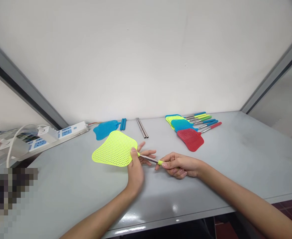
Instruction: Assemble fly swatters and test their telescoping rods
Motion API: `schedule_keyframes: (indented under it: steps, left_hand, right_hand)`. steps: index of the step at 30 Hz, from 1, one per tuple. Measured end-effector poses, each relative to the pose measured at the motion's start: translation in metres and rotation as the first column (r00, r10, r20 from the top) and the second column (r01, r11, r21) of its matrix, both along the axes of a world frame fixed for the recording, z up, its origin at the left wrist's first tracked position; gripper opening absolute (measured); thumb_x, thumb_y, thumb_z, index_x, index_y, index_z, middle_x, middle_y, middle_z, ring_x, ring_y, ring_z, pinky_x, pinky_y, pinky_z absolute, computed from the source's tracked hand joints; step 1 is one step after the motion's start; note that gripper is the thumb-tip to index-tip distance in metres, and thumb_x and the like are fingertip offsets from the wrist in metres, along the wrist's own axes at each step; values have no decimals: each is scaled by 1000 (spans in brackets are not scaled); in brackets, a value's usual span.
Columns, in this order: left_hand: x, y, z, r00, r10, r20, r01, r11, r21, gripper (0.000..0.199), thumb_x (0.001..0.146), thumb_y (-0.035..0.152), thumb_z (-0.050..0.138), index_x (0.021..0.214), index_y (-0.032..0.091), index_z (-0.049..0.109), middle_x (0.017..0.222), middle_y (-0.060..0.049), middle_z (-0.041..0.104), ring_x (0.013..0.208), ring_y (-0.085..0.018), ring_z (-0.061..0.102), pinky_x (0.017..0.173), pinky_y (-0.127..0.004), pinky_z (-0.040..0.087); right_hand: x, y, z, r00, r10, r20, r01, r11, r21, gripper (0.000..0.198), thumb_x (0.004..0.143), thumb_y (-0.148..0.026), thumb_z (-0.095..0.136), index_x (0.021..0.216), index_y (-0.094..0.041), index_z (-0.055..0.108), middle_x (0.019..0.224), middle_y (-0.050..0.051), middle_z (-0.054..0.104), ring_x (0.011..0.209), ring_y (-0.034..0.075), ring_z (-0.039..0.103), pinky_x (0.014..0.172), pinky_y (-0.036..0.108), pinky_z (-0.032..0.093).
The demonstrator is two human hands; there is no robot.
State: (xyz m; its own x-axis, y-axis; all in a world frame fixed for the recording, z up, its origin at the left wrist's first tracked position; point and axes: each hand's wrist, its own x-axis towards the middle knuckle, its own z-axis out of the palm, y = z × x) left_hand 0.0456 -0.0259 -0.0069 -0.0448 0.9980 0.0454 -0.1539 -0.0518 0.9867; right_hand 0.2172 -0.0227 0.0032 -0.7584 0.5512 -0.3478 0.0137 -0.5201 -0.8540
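Observation:
A yellow-green fly swatter (116,149) with a perforated head and a metal shaft is held between my two hands above the table. My left hand (137,166) grips it where the head meets the shaft, thumb on top and the other fingers stretched out behind. Closed around the yellow-green handle at the shaft's other end is my right hand (179,165), which hides most of that handle. Beyond my hands lie two bare metal rods (142,127), blue swatter heads (106,129) and two short blue handle grips (123,124).
At the back right, several fly swatters lie overlapped, a red swatter (191,139) in front. White power strips (71,131) with plugs and cables run along the left side. A pale wall (146,66) rises behind the grey table (247,156).

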Motion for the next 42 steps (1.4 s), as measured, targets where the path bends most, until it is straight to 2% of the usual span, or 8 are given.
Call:
schedule_keyframes:
  steps: [3,8,14,20,27,32,38,42]
  left_hand:
    - [-1,3,-2,1000,7,-16,-6,1000,21,54,82,54,24,97,12,55,74,-8,64,59,-15,57,49,-24,42]
    - [-3,7,-4,999,4,35,-6,999,48,44,82,51,30,81,15,56,66,-3,59,51,-11,51,45,-21,38]
    - [-2,5,-3,996,-87,-7,87,996,5,35,77,48,44,78,16,55,67,0,55,50,-9,50,45,-19,37]
    - [-4,8,-8,988,-125,-96,122,992,-33,39,79,49,39,74,15,57,52,1,50,48,-10,47,46,-20,35]
    - [-4,9,-5,976,-179,-120,173,983,-58,36,79,50,38,76,17,52,48,6,38,41,-7,35,41,-18,30]
    - [-4,9,-6,978,-195,-73,192,980,-45,33,79,48,39,65,18,43,49,7,34,41,-7,33,41,-19,28]
    - [-4,11,-6,981,-193,-1,193,980,-43,34,82,49,31,70,19,41,48,7,33,40,-6,32,41,-18,27]
    - [-6,11,-3,988,-153,25,154,987,-49,35,81,51,31,70,19,41,48,7,33,41,-7,33,41,-18,28]
  right_hand:
    - [0,1,2,1000,-5,10,5,1000,10,30,76,-35,56,97,-13,57,47,-10,26,35,1,15,31,13,10]
    - [2,3,2,1000,-3,11,3,1000,23,33,76,-35,56,101,-13,57,47,-9,28,36,1,18,32,13,11]
    - [2,4,2,999,-37,0,37,998,54,31,77,-32,57,100,-11,58,48,-8,32,37,1,21,33,15,14]
    - [1,5,2,999,-49,15,48,997,61,32,76,-33,56,100,-12,58,50,-7,36,35,1,22,33,15,16]
    - [3,6,3,997,-64,40,61,995,84,29,78,-34,54,96,-12,59,49,-6,41,34,1,23,32,14,17]
    - [7,9,3,995,-89,41,85,992,95,26,79,-34,53,94,-14,56,54,-2,52,32,1,28,31,14,22]
    - [11,13,4,991,-134,-21,135,987,91,31,82,-34,46,107,-16,50,67,3,60,35,4,38,33,15,33]
    - [18,13,6,980,-169,-102,178,980,90,35,83,-34,45,113,-16,48,78,7,63,36,5,43,33,16,33]
